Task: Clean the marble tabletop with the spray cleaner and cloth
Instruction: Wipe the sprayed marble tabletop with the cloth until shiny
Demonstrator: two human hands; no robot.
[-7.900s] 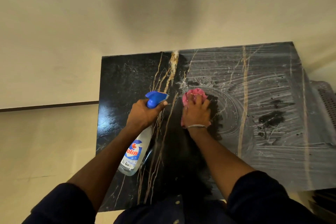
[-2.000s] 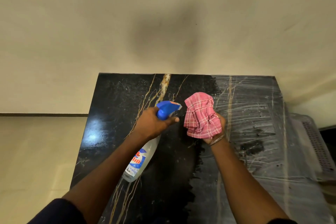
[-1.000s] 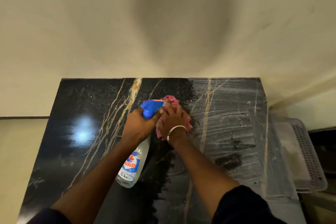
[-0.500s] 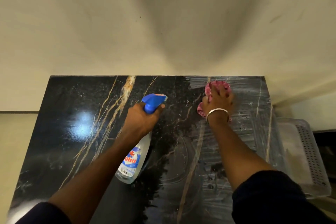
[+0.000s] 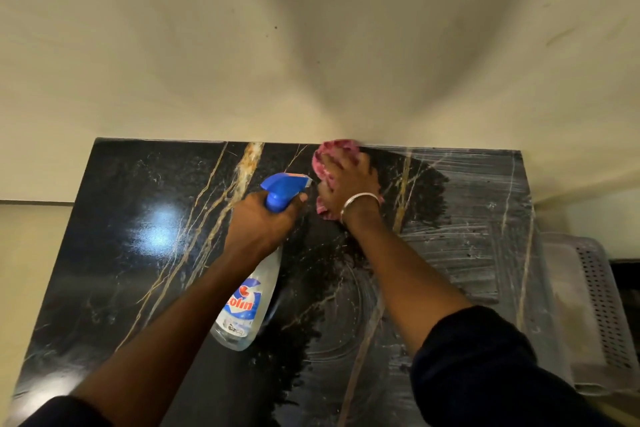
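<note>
Rightward, the black gold-veined marble tabletop (image 5: 138, 253) looks streaky and whitish.

- there is one view, from a wide-angle camera worn on the person's head.
- it looks forward and steeply down on the marble tabletop (image 5: 121, 253) from the near side, close above it; the tabletop's near edge is cut off by the bottom border.
- both forearms enter from the bottom border; the left hand (image 5: 259, 225) gripping the spray bottle (image 5: 242, 308) and the right hand (image 5: 349, 180) holding the cloth (image 5: 334, 147) sit near the middle of the frame.
- the upper part faces the pale wall (image 5: 173, 45) behind the tabletop's far edge.
- at the right border a perforated basket (image 5: 599, 305) shows, just beside the tabletop.
</note>
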